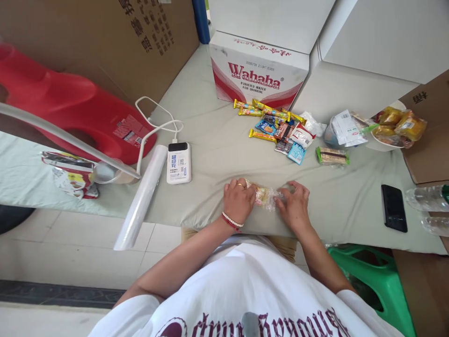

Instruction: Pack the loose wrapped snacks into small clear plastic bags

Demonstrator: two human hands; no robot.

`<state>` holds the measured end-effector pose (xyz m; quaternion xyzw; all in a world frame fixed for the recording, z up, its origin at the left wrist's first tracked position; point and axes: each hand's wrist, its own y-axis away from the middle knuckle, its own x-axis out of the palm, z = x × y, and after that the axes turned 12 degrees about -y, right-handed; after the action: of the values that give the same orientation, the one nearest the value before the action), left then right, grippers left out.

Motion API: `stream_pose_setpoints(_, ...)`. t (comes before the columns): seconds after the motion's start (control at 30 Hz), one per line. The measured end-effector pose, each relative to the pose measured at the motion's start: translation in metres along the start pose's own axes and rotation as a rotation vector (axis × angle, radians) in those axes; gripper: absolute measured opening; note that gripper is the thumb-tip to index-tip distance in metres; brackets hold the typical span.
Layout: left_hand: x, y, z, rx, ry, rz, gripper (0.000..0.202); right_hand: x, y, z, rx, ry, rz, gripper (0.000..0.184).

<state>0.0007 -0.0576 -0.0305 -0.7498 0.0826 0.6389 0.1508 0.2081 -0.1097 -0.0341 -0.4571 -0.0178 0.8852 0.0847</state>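
A small snack packet wrapped in crinkled clear plastic film lies at the table's front edge, between my hands. My left hand is closed on its left end, with the fingers bent over it and hiding part of it. At the other end, my right hand holds the loose film by thumb and fingertips. Farther back is a pile of small wrapped snacks, with yellow stick packs among them. A packet with a green-edged wrapper sits right of the pile.
To the left lie a roll of clear film, a white power bank with a cable and a red jug. A Wahaha carton stands behind. On the right are a bowl of snacks, a phone and plastic bottles.
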Motion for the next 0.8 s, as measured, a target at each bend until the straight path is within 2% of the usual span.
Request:
stream_pose_setpoints(0.1, 0.003, 0.0, -0.001, -0.031, 0.013, -0.051, 0.019, -0.015, -0.004, 0.008, 0.008, -0.097, 0.042, 0.021)
stream_pose_setpoints(0.2, 0.004, 0.0, -0.004, -0.032, 0.02, -0.036, 0.02, -0.023, -0.016, 0.033, 0.119, -0.205, 0.188, 0.023)
stream_pose_setpoints(0.27, 0.005, 0.0, -0.005, -0.007, 0.026, 0.002, 0.022, -0.014, -0.028, 0.052, 0.107, -0.263, 0.254, 0.021)
stream_pose_setpoints(0.37, 0.009, -0.003, 0.001, 0.005, 0.148, 0.035, 0.022, 0.014, -0.046, 0.071, 0.006, -0.323, 0.267, 0.02)
stream_pose_setpoints(0.43, 0.013, -0.005, 0.012, -0.017, 0.377, 0.036, 0.022, 0.031, -0.053, 0.071, -0.018, -0.348, 0.26, 0.023)
stream_pose_setpoints(0.53, 0.018, -0.005, 0.029, -0.134, 0.697, -0.024, 0.041, 0.044, -0.055, 0.058, 0.019, -0.441, 0.242, 0.025)
stream_pose_setpoints(0.6, 0.02, -0.004, 0.035, -0.248, 0.658, -0.088, 0.046, 0.046, -0.052, 0.047, 0.07, -0.53, 0.249, 0.027)
stream_pose_setpoints(0.67, 0.022, -0.003, 0.033, -0.299, 0.497, -0.105, 0.04, 0.045, -0.049, 0.041, 0.117, -0.603, 0.272, 0.028)
stream_pose_setpoints(0.8, 0.016, 0.0, 0.017, -0.297, 0.328, -0.018, 0.027, 0.039, -0.043, 0.043, 0.176, -0.68, 0.299, 0.032)
